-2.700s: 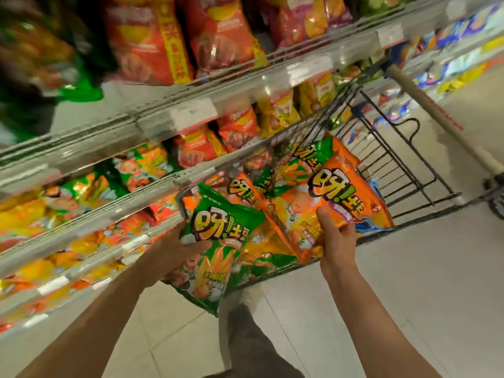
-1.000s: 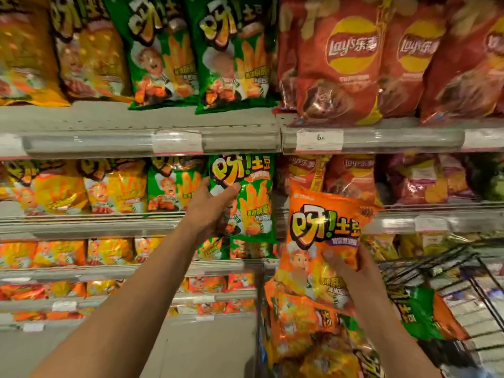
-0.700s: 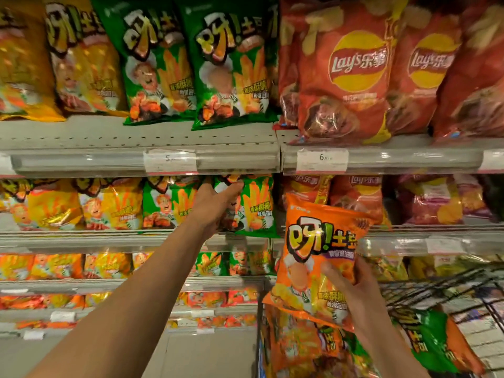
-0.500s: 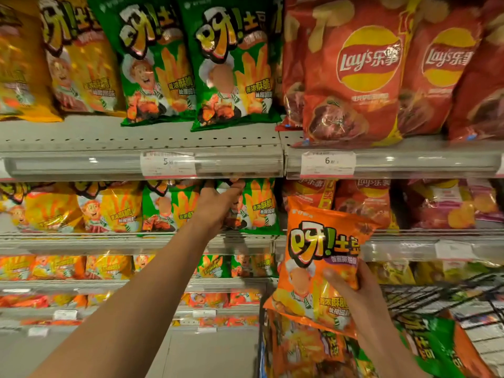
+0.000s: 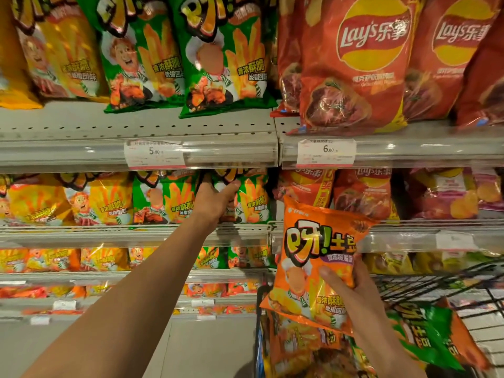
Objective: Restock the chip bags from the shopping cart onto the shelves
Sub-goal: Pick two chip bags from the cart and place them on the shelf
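The fingers [image 5: 234, 184] of the left hand [image 5: 211, 199] curl round the top edge of a green chip bag [image 5: 252, 201], thumb on its front face, gripping it where it stands upright on the second shelf [image 5: 136, 232], directly under the 5.90 price tag [image 5: 154, 154]. Another green bag of the same kind stands just to the left of it, and yellow bags further left again. The step in hand looks like seating this green bag in its row; whether it already rests fully on the shelf I cannot tell, since the hand covers its lower middle.

The right hand [image 5: 351, 289] holds an orange chip bag [image 5: 313, 266] by its lower right part, thumb across the front and the other fingers behind it, clamped on the bag. It hangs in the air below and to the right of the price tag, in front of the second shelf's edge and above the shopping cart [image 5: 450, 285], where at least one more green bag [image 5: 428, 334] and some orange ones lie.

By my reading, the next move calls for letting go of the green bag once it stands steady, then finding a matching orange row for the other bag. None is plain here near the price tag; lower shelves show orange packs, too small to identify.
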A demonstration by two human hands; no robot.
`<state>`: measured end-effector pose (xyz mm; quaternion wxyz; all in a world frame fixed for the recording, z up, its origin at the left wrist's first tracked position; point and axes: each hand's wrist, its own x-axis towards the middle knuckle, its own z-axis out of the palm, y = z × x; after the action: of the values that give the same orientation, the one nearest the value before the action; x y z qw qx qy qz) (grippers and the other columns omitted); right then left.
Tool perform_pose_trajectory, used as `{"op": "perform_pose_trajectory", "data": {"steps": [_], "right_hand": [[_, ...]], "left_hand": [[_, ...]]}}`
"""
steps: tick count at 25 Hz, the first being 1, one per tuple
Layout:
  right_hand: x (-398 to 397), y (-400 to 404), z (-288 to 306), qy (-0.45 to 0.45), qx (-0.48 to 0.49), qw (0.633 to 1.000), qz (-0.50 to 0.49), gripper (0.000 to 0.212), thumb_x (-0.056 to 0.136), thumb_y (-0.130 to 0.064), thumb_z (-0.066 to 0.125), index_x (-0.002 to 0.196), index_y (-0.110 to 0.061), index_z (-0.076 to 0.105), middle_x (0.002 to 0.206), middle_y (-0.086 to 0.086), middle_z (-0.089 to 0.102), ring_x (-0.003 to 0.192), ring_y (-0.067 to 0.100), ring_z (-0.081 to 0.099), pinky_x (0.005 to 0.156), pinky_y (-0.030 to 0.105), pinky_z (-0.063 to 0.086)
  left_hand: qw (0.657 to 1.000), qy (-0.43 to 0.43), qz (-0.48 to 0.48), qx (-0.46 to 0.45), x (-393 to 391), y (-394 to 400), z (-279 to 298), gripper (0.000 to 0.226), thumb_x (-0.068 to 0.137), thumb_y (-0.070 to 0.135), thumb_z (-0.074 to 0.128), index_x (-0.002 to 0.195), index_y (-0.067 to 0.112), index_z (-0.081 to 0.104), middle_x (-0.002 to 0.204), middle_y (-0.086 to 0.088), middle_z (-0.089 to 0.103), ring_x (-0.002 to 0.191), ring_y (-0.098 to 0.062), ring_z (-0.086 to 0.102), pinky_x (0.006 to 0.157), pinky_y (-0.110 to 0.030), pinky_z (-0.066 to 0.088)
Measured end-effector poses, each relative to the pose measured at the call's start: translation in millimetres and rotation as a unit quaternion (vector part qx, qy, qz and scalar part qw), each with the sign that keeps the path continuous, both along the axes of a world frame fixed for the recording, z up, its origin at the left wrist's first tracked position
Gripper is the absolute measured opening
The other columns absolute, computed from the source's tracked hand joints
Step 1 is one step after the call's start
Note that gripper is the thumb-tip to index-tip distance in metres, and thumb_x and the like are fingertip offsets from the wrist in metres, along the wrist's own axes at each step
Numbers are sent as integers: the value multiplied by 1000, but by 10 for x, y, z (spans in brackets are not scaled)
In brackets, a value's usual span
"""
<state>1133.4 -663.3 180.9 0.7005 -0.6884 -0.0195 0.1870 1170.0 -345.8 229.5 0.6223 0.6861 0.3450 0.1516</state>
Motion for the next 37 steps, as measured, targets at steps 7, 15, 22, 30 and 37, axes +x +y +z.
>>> {"op": "perform_pose_trajectory", "data": {"steps": [7, 15, 22, 30, 37], "right_hand": [[4, 81, -15, -5, 30, 999, 15, 60, 76, -40, 81, 130, -44, 55, 119, -10, 72, 109, 13, 70, 96, 48, 55], [-114, 345, -104, 7, 49, 998, 44, 55, 69, -45, 83, 120, -47, 61, 114, -9, 75, 102, 13, 73, 75, 30, 61], [-579, 1351, -128, -17, 65, 991, 118, 57, 72, -43, 81, 125, -43, 59, 118, -7, 74, 106, 15, 72, 76, 30, 61], [-1703, 3089, -70, -74, -16, 988, 132, 67, 60, -56, 84, 122, -42, 61, 105, -5, 76, 72, 3, 72, 51, 19, 53], [-2875, 4806, 39, -69, -23, 989, 129, 52, 71, -44, 83, 119, -43, 64, 106, -11, 76, 91, 10, 74, 65, 25, 59]], "left_hand": [[858, -76, -10, 508, -319, -475, -186, 54, 93, 23, 68, 140, 9, 45, 141, -19, 37, 126, -23, 36, 105, -30, 38], [828, -62, -200, 520, -743, -346, -319, 48, 99, 14, 60, 144, 3, 51, 148, -21, 44, 139, -36, 42, 113, -48, 40], [855, -80, -98, 502, -1646, 473, -315, 46, 99, 17, 61, 143, 7, 53, 147, -16, 43, 138, -26, 39, 116, -24, 29], [884, -67, 0, 462, -3061, 2306, -503, 52, 97, 14, 64, 147, 8, 48, 151, -15, 43, 142, -31, 39, 117, -45, 35], [875, 30, -32, 483, -4207, 4138, -540, 61, 93, 12, 68, 148, 1, 46, 153, -23, 42, 146, -43, 34, 117, -56, 31]]}}
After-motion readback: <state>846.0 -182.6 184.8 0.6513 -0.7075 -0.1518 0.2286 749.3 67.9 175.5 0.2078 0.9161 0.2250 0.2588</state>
